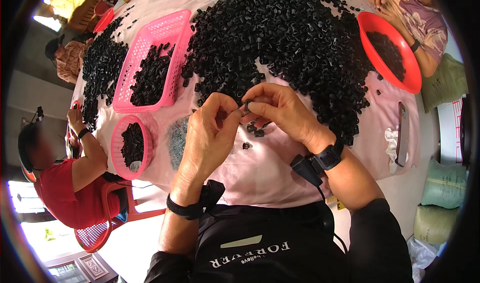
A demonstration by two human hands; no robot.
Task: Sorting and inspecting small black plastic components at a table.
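Close together over the pink tablecloth (260, 183), both hands meet at their fingertips. My right hand (287, 112) pinches a small black plastic piece (247, 105) between thumb and forefinger. My left hand (211, 135) is closed in a pinch against the same spot; its fingers hide whatever it holds. Several loose black plastic pieces (257, 132) lie just below the fingertips. Right behind the hands spreads a large heap of black plastic pieces (280, 38). Beside my left wrist is a grey pile of tiny parts (177, 140), too fine to make out.
A rectangular pink basket (178, 63) and a round pink basket (116, 135) hold black parts on the left. At right stand a red basin (413, 70) and a phone (402, 133). A person in red (62, 183) sits left; another person's arm (425, 58) is far right.
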